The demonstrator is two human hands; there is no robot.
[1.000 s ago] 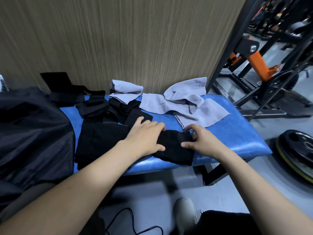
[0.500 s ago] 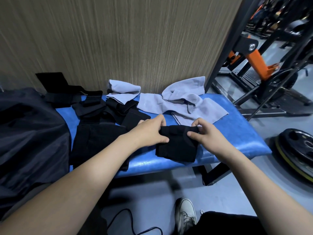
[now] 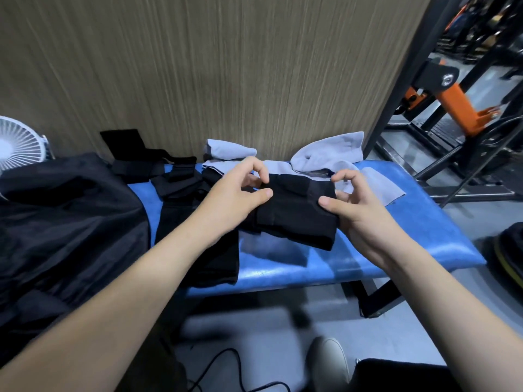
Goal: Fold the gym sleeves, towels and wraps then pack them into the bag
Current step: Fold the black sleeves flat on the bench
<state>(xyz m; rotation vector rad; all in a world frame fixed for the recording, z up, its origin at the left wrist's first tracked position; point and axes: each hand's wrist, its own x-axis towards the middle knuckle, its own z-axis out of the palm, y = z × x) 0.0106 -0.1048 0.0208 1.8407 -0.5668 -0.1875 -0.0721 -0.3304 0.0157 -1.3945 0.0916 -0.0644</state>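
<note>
Left hand (image 3: pixel 235 198) and right hand (image 3: pixel 359 210) pinching black sleeve (image 3: pixel 297 216) above bench (image 3: pixel 418 239).

Arms: both forearms bare up to the bottom edge of the view, no sleeves showing.
Left hand (image 3: pixel 237 193): bare, no glove, no ring or watch visible.
Right hand (image 3: pixel 365 213): bare, wrist likewise without a band.
Shoe (image 3: pixel 329 363): pale grey slip-on style, rounded toe, slightly blurred.
Trouser leg (image 3: pixel 402 376): black fabric, seen at the lower right beside the shoe.
</note>
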